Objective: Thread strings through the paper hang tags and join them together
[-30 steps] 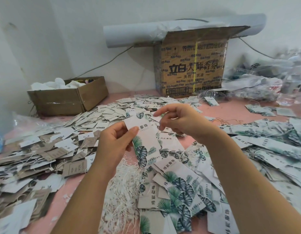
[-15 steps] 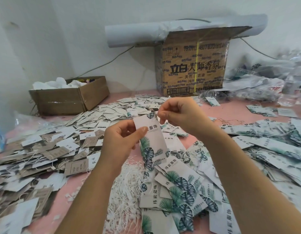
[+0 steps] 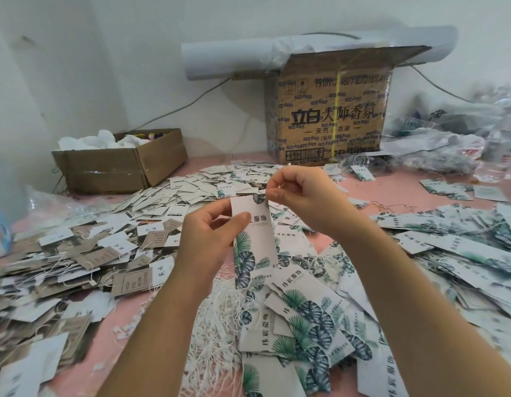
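My left hand (image 3: 208, 239) pinches a long white hang tag with green leaf print (image 3: 254, 242) upright above the table, thumb on its front. At the tag's top right corner my right hand (image 3: 303, 196) pinches a thin white string (image 3: 280, 186) between thumb and forefinger. A heap of loose white strings (image 3: 217, 325) lies under my left forearm. More leaf-print tags (image 3: 308, 316) are stacked just below the held tag.
Small white and brown tags (image 3: 91, 253) cover the pink table (image 3: 360, 190) at left. Leaf tags (image 3: 463, 247) spread at right. A low open carton (image 3: 119, 164) sits back left, a tall printed carton (image 3: 331, 110) and a white roll (image 3: 248, 58) at the back.
Both hands rose slightly and the tag tilted more upright. My right hand moved in from beside the tag to its top corner, pinching the string there.
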### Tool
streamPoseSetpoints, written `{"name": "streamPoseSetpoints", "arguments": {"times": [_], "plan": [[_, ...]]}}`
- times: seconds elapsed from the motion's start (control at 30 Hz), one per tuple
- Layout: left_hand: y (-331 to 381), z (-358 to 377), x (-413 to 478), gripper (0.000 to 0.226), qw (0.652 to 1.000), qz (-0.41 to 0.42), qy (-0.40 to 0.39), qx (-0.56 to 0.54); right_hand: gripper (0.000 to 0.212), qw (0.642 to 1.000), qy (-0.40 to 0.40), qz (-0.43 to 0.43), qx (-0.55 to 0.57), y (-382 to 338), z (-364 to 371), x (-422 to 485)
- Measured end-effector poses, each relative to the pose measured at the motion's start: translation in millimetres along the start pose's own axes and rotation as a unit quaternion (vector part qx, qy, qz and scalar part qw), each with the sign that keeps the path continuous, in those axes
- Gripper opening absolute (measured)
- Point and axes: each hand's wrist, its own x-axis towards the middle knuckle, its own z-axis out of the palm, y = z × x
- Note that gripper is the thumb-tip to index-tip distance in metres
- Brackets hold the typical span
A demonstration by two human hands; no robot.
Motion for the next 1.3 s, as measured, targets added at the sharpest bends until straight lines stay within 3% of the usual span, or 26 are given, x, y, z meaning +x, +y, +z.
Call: {"name": "streamPoseSetpoints", "arguments": {"times": [0.27,0.43,0.8,1.07,1.17,1.3], "plan": [[2.8,4.6,-1.1,0.038,1.000,0.020,-0.016,-0.006,0.006,0.994,0.034,-0.048,-0.090,-9.0,12.1,1.0],[3.3,4.0,-0.4,0.036,1.000,0.027,-0.007,-0.006,0.008,0.980,0.050,-0.098,-0.166,-11.4,13.4,0.3],[2.1,3.2,0.5,0.037,0.999,0.038,-0.002,-0.005,0.012,0.965,0.038,-0.117,-0.233,-11.4,18.9,-0.7],[2.6,4.3,1.1,0.023,0.998,0.056,-0.005,0.010,0.014,0.969,0.044,-0.097,-0.221,-13.4,18.9,-0.8],[3.1,4.4,1.1,0.014,0.998,0.048,-0.005,-0.030,0.012,0.984,0.056,-0.074,-0.152,-15.8,19.2,-1.4],[1.0,1.4,3.3,0.023,0.996,0.030,-0.006,-0.089,0.009,0.994,0.068,-0.045,-0.078,-17.1,20.6,-1.4]]}}
